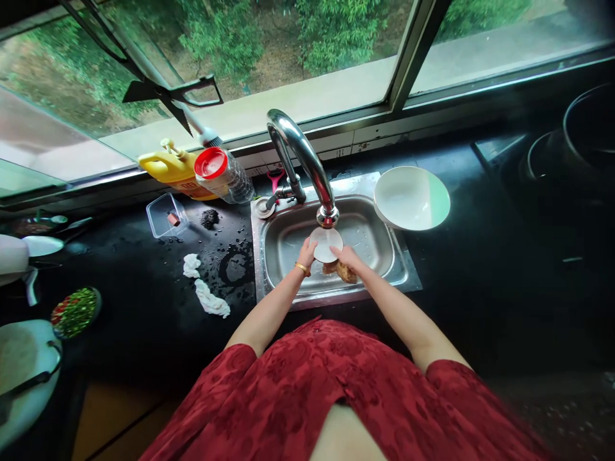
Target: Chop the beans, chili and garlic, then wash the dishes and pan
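Observation:
A small white bowl (325,243) is tilted under the faucet (307,150), above the steel sink basin (283,234). My left hand (306,255) grips its left rim and wears a gold bracelet at the wrist. On the opposite side, my right hand (349,257) is closed on the right rim, thumb toward the inside. Just below the right hand is a rough brown lump (346,273), perhaps a scrubber; I cannot tell whether it is touched. A larger white bowl (403,198) rests at the sink's right edge.
Left of the sink stand a red-lidded clear jar (230,176), a yellow jug (168,168) and a clear plastic box (166,214). A dark scouring pad (209,219) and crumpled white cloths (211,299) lie nearby. Farther left is a bowl of chopped greens (77,312). Dark pots (589,131) stand far right.

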Demonstrator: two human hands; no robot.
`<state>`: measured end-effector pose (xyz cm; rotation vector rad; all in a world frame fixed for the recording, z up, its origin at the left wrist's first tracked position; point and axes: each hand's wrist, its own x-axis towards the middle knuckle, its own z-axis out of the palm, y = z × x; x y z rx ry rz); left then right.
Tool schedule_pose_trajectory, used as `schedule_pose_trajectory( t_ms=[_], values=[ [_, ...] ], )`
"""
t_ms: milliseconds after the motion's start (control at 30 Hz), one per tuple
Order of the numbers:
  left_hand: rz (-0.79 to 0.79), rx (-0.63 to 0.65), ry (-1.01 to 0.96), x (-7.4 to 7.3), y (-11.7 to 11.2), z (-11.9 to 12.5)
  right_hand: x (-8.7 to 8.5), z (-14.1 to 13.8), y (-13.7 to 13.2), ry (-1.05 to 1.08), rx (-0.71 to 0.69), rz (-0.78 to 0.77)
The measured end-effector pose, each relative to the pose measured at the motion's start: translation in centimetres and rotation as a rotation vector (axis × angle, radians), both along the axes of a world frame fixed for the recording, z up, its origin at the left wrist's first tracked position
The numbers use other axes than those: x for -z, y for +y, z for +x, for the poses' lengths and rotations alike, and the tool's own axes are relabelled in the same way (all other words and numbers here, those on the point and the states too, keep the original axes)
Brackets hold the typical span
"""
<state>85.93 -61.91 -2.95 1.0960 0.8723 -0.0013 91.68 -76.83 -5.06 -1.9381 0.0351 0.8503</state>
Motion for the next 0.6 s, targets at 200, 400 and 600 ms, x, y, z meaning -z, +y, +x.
schedule_pose_trajectory(
  t_ms=[200, 400, 600],
  values=[
    [0.25, 0.081, -0.004, -0.6, -0.8, 1.4, -1.8, 1.2, -0.7, -0.322, 0.125, -0.054],
    [0.514, 0.328, 0.075, -2.7, -2.2, 2.1, -1.3, -0.5, 3.0, 0.158, 0.274, 0.382],
    [0.478, 0.492, -0.103, -3.6, 0.2, 2.5, -2.3, -0.1, 3.2, 0.282, -0.059, 0.491]
  ],
)
